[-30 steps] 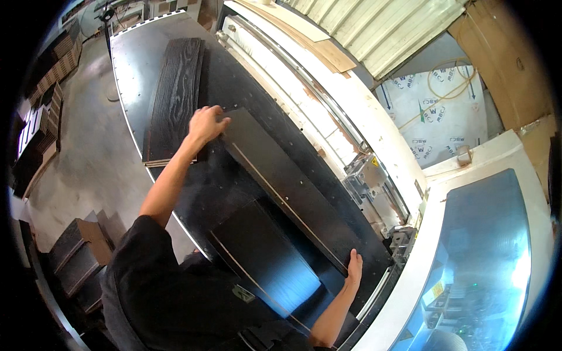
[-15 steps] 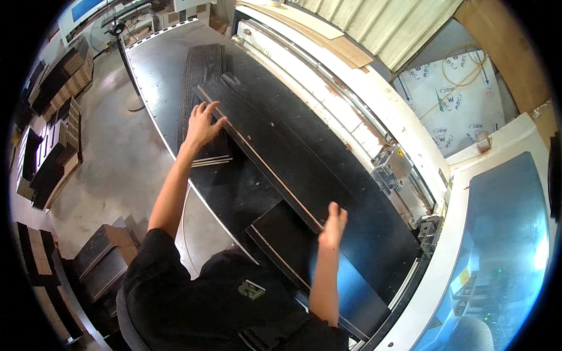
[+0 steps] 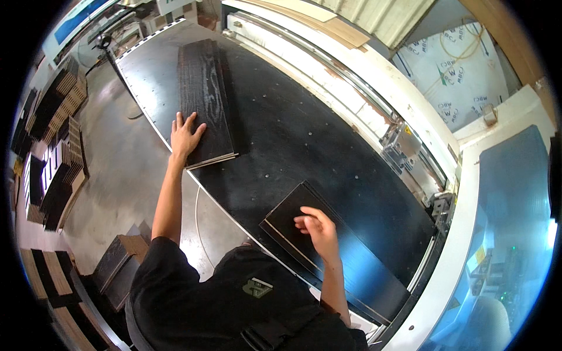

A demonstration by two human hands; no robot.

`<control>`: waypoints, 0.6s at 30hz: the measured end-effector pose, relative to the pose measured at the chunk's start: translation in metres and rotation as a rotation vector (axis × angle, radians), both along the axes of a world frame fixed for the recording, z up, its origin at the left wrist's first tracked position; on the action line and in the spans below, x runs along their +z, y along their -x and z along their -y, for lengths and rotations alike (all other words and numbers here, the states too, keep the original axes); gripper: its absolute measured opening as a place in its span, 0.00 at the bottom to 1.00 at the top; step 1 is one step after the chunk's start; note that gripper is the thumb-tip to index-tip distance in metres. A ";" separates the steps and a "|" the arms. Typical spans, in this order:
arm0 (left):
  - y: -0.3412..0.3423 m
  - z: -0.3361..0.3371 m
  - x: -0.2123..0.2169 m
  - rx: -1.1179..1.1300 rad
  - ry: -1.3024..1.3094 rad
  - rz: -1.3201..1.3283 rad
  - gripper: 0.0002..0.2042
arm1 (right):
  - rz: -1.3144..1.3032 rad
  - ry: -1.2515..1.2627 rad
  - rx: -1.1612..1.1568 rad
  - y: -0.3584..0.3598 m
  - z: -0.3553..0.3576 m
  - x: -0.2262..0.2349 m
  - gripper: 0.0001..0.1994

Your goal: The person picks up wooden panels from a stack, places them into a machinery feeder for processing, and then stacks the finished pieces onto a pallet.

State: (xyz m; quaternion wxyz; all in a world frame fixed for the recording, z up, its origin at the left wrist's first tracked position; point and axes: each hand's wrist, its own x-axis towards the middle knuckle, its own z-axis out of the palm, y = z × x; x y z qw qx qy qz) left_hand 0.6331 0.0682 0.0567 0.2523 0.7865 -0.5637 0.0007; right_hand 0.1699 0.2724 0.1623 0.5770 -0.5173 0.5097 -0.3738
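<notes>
Two dark planks are shown flat on the black table (image 3: 281,134). The far plank (image 3: 205,99), judged stiff, thin and fairly heavy, is best taken by its long edges. The left hand (image 3: 184,137) is laid on it, fingers spread; the right hand (image 3: 319,228) rests, fingers loosely curled, on the near plank (image 3: 345,263), gripping nothing.

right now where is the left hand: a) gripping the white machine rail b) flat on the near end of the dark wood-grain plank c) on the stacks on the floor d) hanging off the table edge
b: the left hand lies palm down, fingers spread, on the near end of the dark wood-grain plank on the black table.
</notes>
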 end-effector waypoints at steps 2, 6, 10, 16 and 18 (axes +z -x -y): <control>0.001 0.002 -0.004 -0.026 0.030 0.045 0.32 | -0.164 -0.015 -0.128 0.030 -0.029 -0.015 0.16; 0.026 0.006 0.016 -0.094 -0.022 0.069 0.31 | -0.590 0.079 -0.392 0.076 -0.104 -0.012 0.17; -0.002 -0.002 0.011 -0.065 -0.049 0.038 0.31 | -0.998 0.133 -0.296 0.097 -0.175 -0.018 0.25; 0.035 0.017 -0.003 0.032 -0.200 0.242 0.28 | -1.164 0.144 -0.364 0.109 -0.209 -0.047 0.22; 0.091 0.019 0.009 -0.132 -0.145 0.243 0.27 | -1.162 0.142 -0.395 0.117 -0.199 -0.048 0.22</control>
